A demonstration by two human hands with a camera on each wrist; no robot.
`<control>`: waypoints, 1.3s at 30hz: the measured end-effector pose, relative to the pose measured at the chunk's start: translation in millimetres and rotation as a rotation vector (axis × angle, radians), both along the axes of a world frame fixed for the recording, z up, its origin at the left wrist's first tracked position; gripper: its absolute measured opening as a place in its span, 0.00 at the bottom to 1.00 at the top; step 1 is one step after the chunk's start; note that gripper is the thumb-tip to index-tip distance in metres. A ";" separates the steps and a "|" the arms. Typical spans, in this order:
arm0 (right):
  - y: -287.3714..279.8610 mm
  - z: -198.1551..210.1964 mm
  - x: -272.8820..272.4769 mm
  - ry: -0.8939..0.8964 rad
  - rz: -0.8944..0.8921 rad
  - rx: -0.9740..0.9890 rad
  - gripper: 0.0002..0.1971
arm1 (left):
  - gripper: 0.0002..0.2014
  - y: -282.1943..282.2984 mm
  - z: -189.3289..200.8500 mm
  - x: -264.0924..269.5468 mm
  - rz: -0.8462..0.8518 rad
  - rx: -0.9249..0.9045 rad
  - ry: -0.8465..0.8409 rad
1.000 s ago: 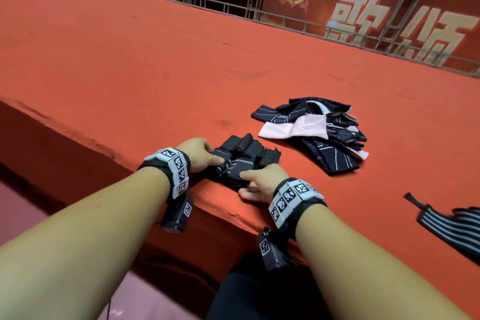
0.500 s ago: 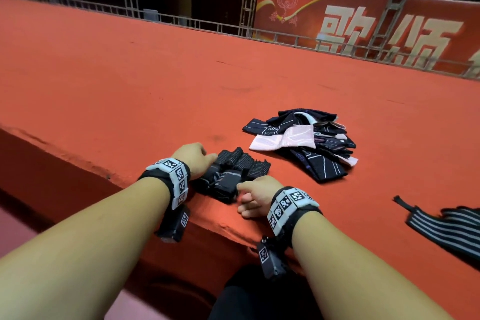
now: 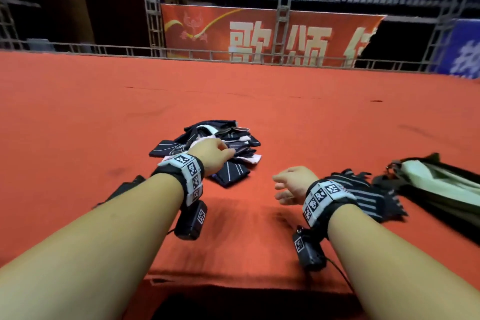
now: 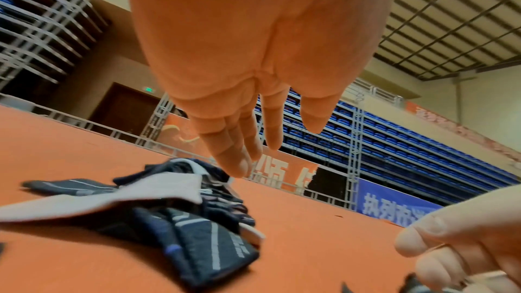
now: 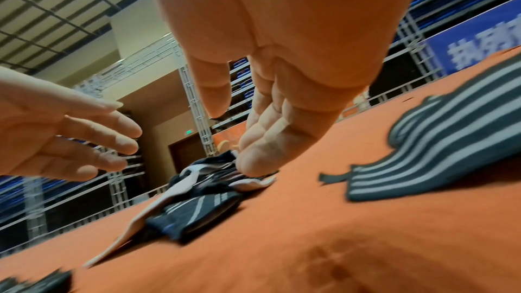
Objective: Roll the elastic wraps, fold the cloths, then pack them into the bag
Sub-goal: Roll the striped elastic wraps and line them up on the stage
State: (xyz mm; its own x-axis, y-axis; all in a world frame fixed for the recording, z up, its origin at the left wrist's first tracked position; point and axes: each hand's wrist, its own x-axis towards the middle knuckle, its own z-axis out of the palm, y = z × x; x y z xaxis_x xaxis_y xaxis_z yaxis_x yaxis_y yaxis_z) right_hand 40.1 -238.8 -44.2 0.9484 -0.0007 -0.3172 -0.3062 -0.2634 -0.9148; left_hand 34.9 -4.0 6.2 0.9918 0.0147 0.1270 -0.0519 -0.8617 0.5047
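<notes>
While above cloths (image 3: 228, 153), hands (empty, loose)

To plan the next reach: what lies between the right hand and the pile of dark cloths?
Only bare red surface lies between the right hand and the pile of dark cloths; the head view shows it.

Your left hand (image 3: 211, 152) is hovering with straight fingers (image 4: 236, 159) over the cloth pile (image 3: 228, 145), which is lying just under and ahead of the fingertips. Your right hand (image 3: 292, 184) is hanging loose above bare orange mat (image 3: 259, 189), and open mat is lying between its fingers (image 5: 253, 164) and the pile. The striped wrap (image 3: 368, 197) is lying just beside its outer side, with the bag (image 3: 441, 189) lying past that. Behind your left wrist, a dark bundle (image 3: 124, 187) is sitting near the mat's edge.
</notes>
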 end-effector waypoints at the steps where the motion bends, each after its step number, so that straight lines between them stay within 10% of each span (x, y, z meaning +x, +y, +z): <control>1: -21.8 1.0 -0.4 -0.005 -0.045 0.026 0.04 | 0.16 -19.2 0.0 4.9 -0.029 0.003 0.005; 14: -203.7 -53.4 -0.7 -0.078 -0.580 -0.138 0.04 | 0.16 -180.7 -54.8 42.1 -0.284 0.051 0.202; 21: -216.6 -93.2 16.9 -0.057 -0.435 -0.003 0.54 | 0.11 -215.7 -86.9 64.0 -0.204 0.022 0.316; 39: -226.2 -107.0 8.1 -0.137 -0.318 0.057 0.31 | 0.11 -234.8 -90.4 71.0 -0.085 -0.787 0.503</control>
State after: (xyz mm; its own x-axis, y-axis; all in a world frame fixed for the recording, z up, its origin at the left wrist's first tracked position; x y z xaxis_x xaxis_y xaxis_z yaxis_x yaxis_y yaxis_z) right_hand 48.3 -465.1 -151.2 0.9372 -0.2892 -0.1951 -0.2382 -0.1217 -0.9636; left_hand 105.9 -238.8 -84.2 0.9290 -0.1611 -0.3331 0.2841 -0.2663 0.9211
